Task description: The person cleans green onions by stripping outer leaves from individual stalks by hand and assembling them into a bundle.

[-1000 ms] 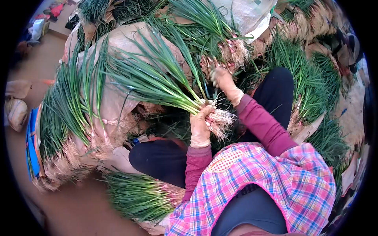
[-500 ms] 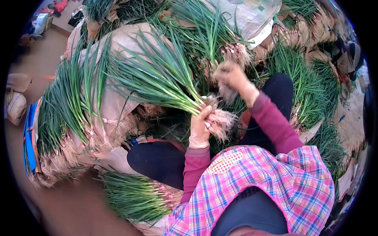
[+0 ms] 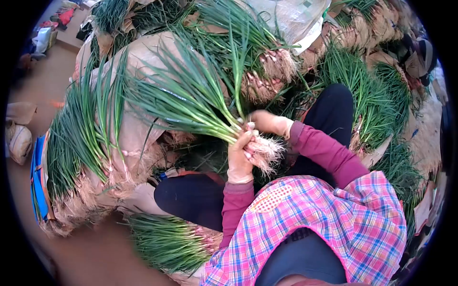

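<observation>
While the left hand (image 3: 240, 157) is wrapped round the stems of a bunch (image 3: 212, 117), roots (image 3: 267, 151) jutting past the thumb, the right hand (image 3: 270, 122) is at the bulbs (image 3: 250, 127), fingers curled. Its fingertips are hidden; cannot tell if they grip the stalk (image 3: 237, 86) there. Bunch sits between the knees (image 3: 334, 107), leaves fanned over cloth (image 3: 138, 121). Judged risks: slack left fingers could spill stems; tugging on tangled roots could tear them.
</observation>
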A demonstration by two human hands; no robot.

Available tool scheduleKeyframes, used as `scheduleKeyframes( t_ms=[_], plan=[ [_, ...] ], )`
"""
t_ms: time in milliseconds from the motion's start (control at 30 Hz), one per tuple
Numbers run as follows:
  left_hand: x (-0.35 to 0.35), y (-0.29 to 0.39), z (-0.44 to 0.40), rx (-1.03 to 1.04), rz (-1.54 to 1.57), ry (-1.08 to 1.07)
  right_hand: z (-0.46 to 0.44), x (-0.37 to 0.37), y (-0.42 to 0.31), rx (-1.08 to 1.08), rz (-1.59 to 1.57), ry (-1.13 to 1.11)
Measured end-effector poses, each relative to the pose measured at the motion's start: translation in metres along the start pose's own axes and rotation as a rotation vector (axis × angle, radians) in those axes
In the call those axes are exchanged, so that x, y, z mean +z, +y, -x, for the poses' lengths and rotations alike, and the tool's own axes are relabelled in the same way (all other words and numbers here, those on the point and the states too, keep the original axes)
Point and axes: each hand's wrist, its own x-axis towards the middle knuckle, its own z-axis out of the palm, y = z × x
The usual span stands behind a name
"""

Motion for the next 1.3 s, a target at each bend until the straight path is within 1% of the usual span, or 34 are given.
scheduleKeyframes(
  t_ms=[33,67,133,167,200,233,267,333,367,400,467,500,533,567,600,667,733,767,800,833,867,900,933,1000,1033,1067,1133,1167,1200,1233,1300],
  plan=[
    [0.000,0.007,0.004,-0.047,-0.026,-0.021,0.014,-0.018,-0.006,-0.045,0.084,0.117],
    [0.002,0.008,0.007,-0.015,0.041,-0.060,0.030,-0.043,-0.021,-0.090,0.166,0.231],
    [-0.008,0.012,0.011,-0.020,0.150,-0.259,0.017,-0.112,-0.002,0.160,0.331,0.752],
    [0.028,0.025,0.027,0.125,0.275,-0.316,0.024,-0.153,-0.014,0.263,0.142,1.008],
    [0.027,0.026,0.027,0.184,0.343,-0.376,0.020,-0.185,-0.002,0.464,0.334,0.970],
    [0.026,0.026,0.024,0.185,0.368,-0.424,0.016,-0.203,0.012,0.509,0.308,0.839],
    [0.025,0.028,0.022,0.184,0.389,-0.472,0.016,-0.202,0.024,0.513,0.305,0.845],
    [0.026,0.031,0.016,0.199,0.281,-0.384,0.000,-0.201,0.040,0.215,-0.507,0.703],
    [0.023,0.031,0.012,0.155,0.245,-0.356,0.000,-0.189,0.031,-0.007,-0.654,0.740],
    [0.015,0.026,0.007,0.133,0.215,-0.279,0.025,-0.177,-0.019,-0.006,-0.952,0.616],
    [0.018,0.024,0.005,0.068,0.139,-0.160,0.012,-0.134,0.001,-0.080,-0.690,0.548],
    [0.022,0.023,0.003,0.083,0.183,-0.185,0.010,-0.120,0.017,0.018,-0.564,0.477],
    [0.019,0.022,0.002,0.076,0.172,-0.191,0.014,-0.118,0.012,0.111,-0.437,0.409],
    [0.016,0.021,0.000,0.089,0.181,-0.237,0.021,-0.118,0.008,0.151,-0.345,0.498],
    [0.013,0.019,-0.002,0.104,0.196,-0.278,0.022,-0.131,0.008,0.147,-0.344,0.502],
    [0.013,0.020,0.004,0.103,0.177,-0.237,0.032,-0.159,-0.014,0.331,-0.479,0.970],
    [0.016,0.020,0.006,0.124,0.110,-0.164,0.020,-0.197,-0.002,0.457,-0.252,0.898],
    [0.015,0.018,0.004,0.120,0.119,-0.180,0.009,-0.198,-0.006,0.503,-0.413,0.863],
    [0.015,0.017,0.005,0.120,0.119,-0.187,-0.028,-0.199,0.047,0.297,-1.136,0.521],
    [0.015,0.017,0.006,0.112,0.124,-0.164,-0.035,-0.191,0.054,0.270,-1.051,0.593],
    [0.015,0.018,0.004,0.113,0.132,-0.143,-0.037,-0.193,0.030,0.235,-0.962,0.660],
    [0.012,0.018,0.003,0.109,0.161,-0.186,-0.030,-0.186,0.009,0.146,-1.219,0.710],
    [0.015,0.020,0.005,0.109,0.157,-0.153,-0.020,-0.180,-0.007,0.087,-1.151,0.675],
    [0.018,0.020,0.003,0.153,0.137,-0.173,0.010,-0.147,-0.044,-0.125,-1.012,0.612],
    [0.015,0.019,-0.001,0.115,0.102,-0.172,0.016,-0.126,-0.046,-0.051,-1.064,0.485],
    [0.014,0.018,-0.004,0.103,0.022,-0.124,0.021,-0.103,-0.043,0.026,-1.116,0.363],
    [0.005,0.016,-0.009,0.053,-0.116,-0.097,0.031,-0.059,-0.046,0.002,-1.118,0.259],
    [0.002,0.013,-0.012,-0.017,-0.113,-0.049,0.035,-0.044,-0.050,-0.060,-1.118,0.231],
    [0.000,0.007,-0.013,-0.017,-0.120,-0.037,0.036,-0.038,-0.050,-0.004,-1.178,0.138],
    [-0.002,0.004,-0.012,-0.018,-0.180,-0.006,0.033,-0.035,-0.050,0.004,-1.193,0.137],
    [-0.007,0.001,-0.013,0.011,-0.297,0.022,0.022,-0.039,-0.055,0.125,-1.119,0.457]
  ],
)
